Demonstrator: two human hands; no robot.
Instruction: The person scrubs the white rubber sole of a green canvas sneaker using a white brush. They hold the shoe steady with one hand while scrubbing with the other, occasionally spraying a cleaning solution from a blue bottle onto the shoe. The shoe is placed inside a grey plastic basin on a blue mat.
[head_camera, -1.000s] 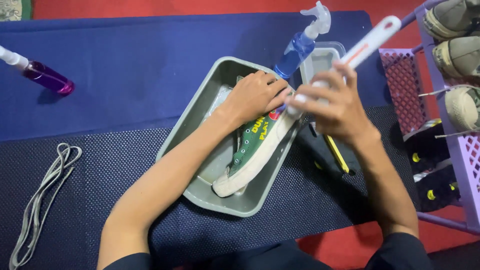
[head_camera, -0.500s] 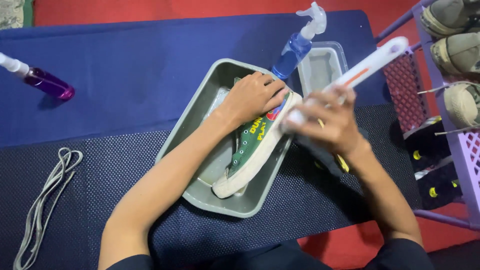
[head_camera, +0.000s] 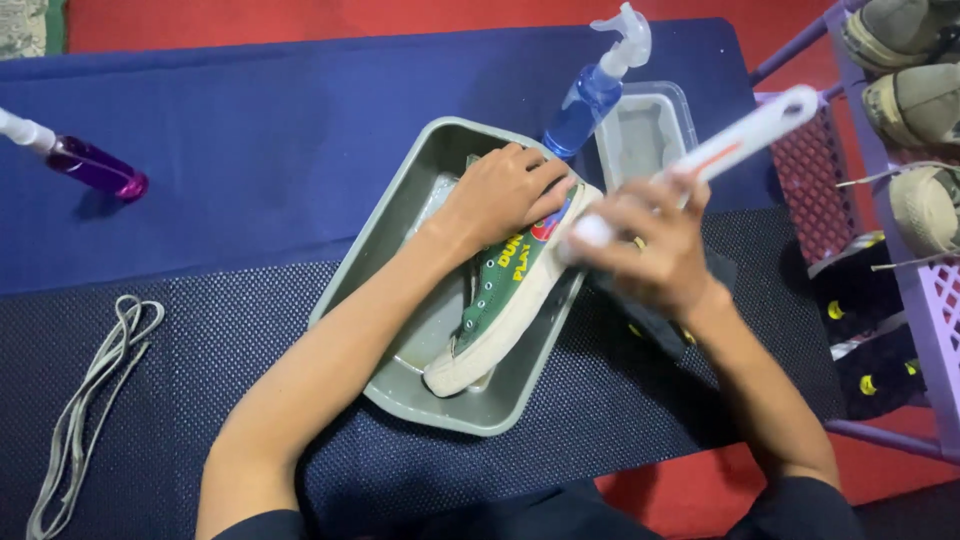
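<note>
A green sneaker is held in a grey tray while a white brush is gripped above it.

The left hand is pressed flat on the heel end of the sneaker, fingers spread over the upper. The right hand is closed around the white brush, whose handle points up and to the right; the bristle end is blurred, so contact with the shoe cannot be confirmed. The sneaker is laid on its side in the tray, its long axis running diagonally, toe toward the lower left and heel toward the upper right. One clear small tub and one blue spray bottle are placed just behind the tray. One purple spray bottle is seen far left, and one bundle of grey laces lower left. Three pale shoes are counted on the lilac rack at the right.
</note>
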